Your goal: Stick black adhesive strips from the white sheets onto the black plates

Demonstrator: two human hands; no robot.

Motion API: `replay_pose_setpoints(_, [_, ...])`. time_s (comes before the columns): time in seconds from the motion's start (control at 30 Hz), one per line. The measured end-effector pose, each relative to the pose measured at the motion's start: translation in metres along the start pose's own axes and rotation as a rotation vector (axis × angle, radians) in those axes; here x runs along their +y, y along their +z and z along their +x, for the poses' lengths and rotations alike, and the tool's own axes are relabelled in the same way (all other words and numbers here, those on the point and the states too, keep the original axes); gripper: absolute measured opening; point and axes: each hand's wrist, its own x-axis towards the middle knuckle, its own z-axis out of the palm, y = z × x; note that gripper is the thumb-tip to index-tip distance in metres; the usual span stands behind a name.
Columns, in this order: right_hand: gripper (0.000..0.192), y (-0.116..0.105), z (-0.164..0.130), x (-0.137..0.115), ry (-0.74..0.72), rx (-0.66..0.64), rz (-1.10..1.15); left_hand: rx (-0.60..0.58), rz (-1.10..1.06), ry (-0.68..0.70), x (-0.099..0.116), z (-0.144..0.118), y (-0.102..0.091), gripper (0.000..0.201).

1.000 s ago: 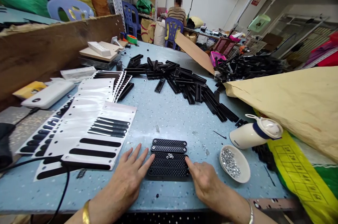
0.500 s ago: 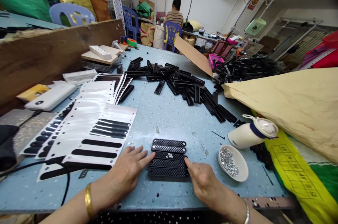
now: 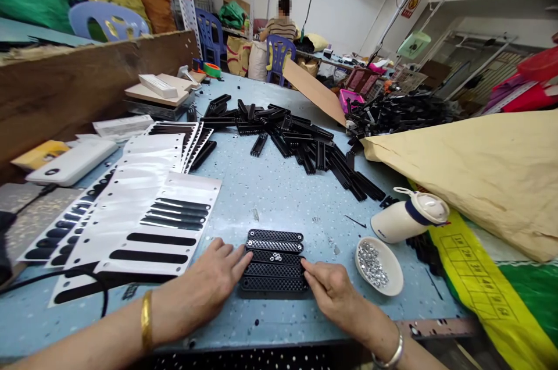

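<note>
Several black textured strips (image 3: 274,270) lie side by side in a block on the blue table. A little cluster of small silver nuts (image 3: 275,256) rests on the middle strip, and silver pieces sit in the end holes of the upper two. My left hand (image 3: 213,277) lies open, its thumb tip against the block's left edge. At the right end, my right hand (image 3: 333,288) has index finger and thumb close together, touching the middle strip's end; anything between those fingertips is hidden. A white bowl (image 3: 396,271) of small silver nuts stands right of my right hand.
Sheets with black adhesive strips (image 3: 148,178) lie at left. Many black pieces (image 3: 288,131) are heaped across the table behind. A white bottle (image 3: 407,219) lies tilted behind the bowl, beside brown paper (image 3: 471,166). A person (image 3: 283,21) sits far back.
The view has shifted slightly to the right. My left hand's fingers are drawn closer together, and my right thumb and index finger stay at the strip's right end.
</note>
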Motion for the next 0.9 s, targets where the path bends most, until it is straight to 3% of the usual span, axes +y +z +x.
replay_pose_setpoints(0.13, [0.034,0.003,-0.002,0.001,0.027,-0.032,0.023,-0.002,0.015,-0.067,0.014,-0.02,0.03,0.091])
replay_pose_setpoints(0.2, [0.034,0.003,-0.002,0.002,0.036,-0.044,0.028,0.029,-0.015,-0.097,0.015,-0.025,0.038,0.095])
replay_pose_setpoints(0.47, [0.029,0.007,0.001,0.005,0.131,0.005,0.102,0.169,-0.145,-0.185,0.011,-0.002,0.018,0.034])
replay_pose_setpoints(0.7, [0.027,0.012,0.001,0.007,0.085,0.062,0.07,0.166,-0.228,-0.278,0.013,0.016,0.019,0.03])
replay_pose_setpoints(0.9, [0.026,0.012,0.002,0.007,0.088,0.088,0.103,0.121,-0.503,-0.495,0.01,0.026,0.018,0.021])
